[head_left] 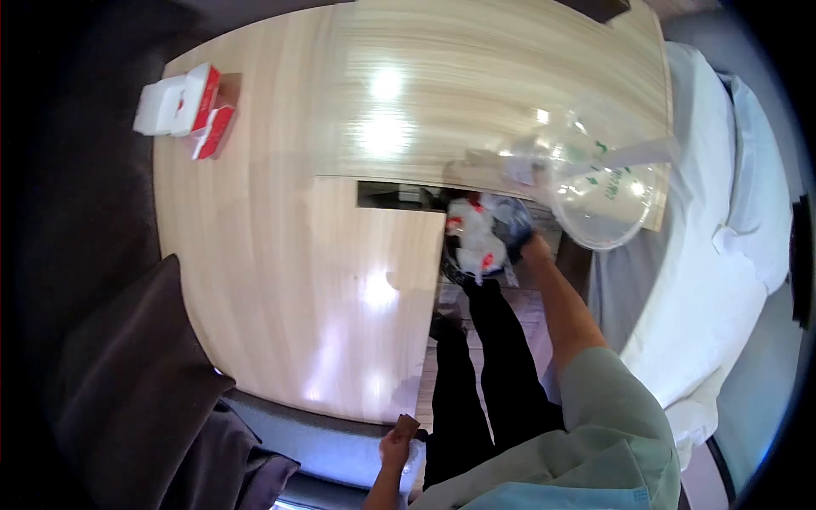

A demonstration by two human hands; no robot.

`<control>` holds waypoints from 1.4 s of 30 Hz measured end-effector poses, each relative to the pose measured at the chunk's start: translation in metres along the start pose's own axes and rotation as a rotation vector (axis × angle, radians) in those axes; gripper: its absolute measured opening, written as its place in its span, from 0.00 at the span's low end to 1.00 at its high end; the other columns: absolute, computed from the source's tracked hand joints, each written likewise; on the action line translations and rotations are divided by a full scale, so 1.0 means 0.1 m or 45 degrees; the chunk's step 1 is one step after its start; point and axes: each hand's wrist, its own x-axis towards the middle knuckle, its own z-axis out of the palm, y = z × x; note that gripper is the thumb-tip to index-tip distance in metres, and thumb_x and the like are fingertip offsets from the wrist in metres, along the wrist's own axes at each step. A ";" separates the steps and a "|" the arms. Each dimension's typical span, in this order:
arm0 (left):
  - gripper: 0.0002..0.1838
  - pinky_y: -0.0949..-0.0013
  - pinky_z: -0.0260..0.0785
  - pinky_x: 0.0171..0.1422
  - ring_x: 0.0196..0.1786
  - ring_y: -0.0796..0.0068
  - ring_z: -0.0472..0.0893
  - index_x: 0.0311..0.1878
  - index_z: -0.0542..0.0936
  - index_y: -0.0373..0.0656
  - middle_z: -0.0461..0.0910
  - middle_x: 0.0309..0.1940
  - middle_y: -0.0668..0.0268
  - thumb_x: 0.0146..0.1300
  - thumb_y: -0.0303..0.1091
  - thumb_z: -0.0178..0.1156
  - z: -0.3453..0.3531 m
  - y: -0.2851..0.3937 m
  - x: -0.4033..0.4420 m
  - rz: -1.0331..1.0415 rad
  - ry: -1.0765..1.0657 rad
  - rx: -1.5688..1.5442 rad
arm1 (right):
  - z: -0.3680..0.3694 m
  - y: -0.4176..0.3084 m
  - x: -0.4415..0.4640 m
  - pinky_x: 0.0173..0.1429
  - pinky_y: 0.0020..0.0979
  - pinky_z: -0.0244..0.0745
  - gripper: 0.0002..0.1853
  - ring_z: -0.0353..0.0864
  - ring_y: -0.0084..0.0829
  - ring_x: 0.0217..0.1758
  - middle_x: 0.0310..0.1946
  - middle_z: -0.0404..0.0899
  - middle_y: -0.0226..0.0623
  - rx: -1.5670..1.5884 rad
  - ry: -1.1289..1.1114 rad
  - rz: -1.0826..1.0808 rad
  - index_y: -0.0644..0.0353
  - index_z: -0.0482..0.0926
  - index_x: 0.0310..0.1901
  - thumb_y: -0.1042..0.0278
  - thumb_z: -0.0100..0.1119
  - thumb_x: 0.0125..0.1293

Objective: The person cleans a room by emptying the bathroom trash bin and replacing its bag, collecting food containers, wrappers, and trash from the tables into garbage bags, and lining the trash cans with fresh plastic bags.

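Observation:
My left hand (393,449) is closed around a small flat brown piece (407,427), perhaps cardboard, near the table's front edge. Some clear plastic (414,459) shows beside it. My right hand (534,248) reaches down beside the table to a dark bin bag (516,229), and its fingers seem closed on the bag's edge, though they are partly hidden. White crumpled packaging with red marks (473,238) fills the bin there. Above my right arm, a clear plastic cup (616,204) with green print and a pale straw (633,153) is at the table's right end.
A wood-grain table (280,255) spreads across the view, with a dark gap in its top. At its far left lies an open red and white box (200,102). White bedding (697,280) is on the right, dark cushions (119,374) on the left.

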 end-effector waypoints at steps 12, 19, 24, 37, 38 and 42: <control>0.23 0.62 0.69 0.39 0.35 0.61 0.80 0.35 0.80 0.43 0.80 0.28 0.55 0.47 0.55 0.61 -0.32 0.54 -0.17 -0.176 0.064 0.306 | -0.62 -0.09 -1.66 0.46 0.41 0.73 0.20 0.78 0.46 0.41 0.37 0.79 0.46 -0.265 -0.208 -0.042 0.58 0.78 0.39 0.49 0.53 0.54; 0.23 0.61 0.70 0.40 0.37 0.62 0.80 0.35 0.81 0.46 0.80 0.30 0.57 0.48 0.57 0.58 -0.33 0.16 0.04 0.097 0.053 -0.030 | -1.82 -3.55 -2.02 0.39 0.32 0.71 0.17 0.76 0.39 0.33 0.29 0.73 0.43 0.713 0.048 -1.293 0.63 0.70 0.46 0.63 0.56 0.58; 0.19 0.68 0.69 0.46 0.44 0.71 0.79 0.43 0.79 0.50 0.80 0.41 0.65 0.57 0.52 0.51 -0.31 0.26 -0.12 0.441 0.251 0.005 | -2.48 -5.56 -1.42 0.57 0.39 0.60 0.21 0.67 0.40 0.55 0.51 0.69 0.42 0.087 0.747 -1.393 0.58 0.68 0.51 0.73 0.53 0.53; 0.15 0.73 0.66 0.48 0.44 0.76 0.75 0.50 0.73 0.40 0.77 0.43 0.66 0.62 0.35 0.50 -0.30 1.38 -0.51 -0.188 0.195 -0.664 | -2.46 -6.40 -0.64 0.67 0.51 0.41 0.11 0.64 0.33 0.60 0.43 0.76 0.32 -0.715 0.591 -1.736 0.51 0.78 0.37 0.60 0.54 0.52; 0.15 0.73 0.67 0.47 0.44 0.76 0.75 0.50 0.73 0.41 0.77 0.42 0.66 0.62 0.35 0.50 -0.34 1.44 -0.51 -0.198 0.194 -0.665 | -2.34 -6.42 -0.61 0.66 0.51 0.41 0.11 0.64 0.34 0.60 0.44 0.75 0.34 -0.752 0.507 -1.697 0.51 0.78 0.38 0.60 0.52 0.54; 0.14 0.73 0.67 0.45 0.42 0.76 0.75 0.48 0.74 0.41 0.77 0.41 0.67 0.62 0.34 0.50 -0.51 1.66 -0.50 -0.236 0.180 -0.636 | -2.21 -6.34 -0.59 0.64 0.52 0.41 0.12 0.65 0.36 0.59 0.47 0.73 0.40 -0.928 0.559 -1.574 0.54 0.78 0.40 0.65 0.46 0.58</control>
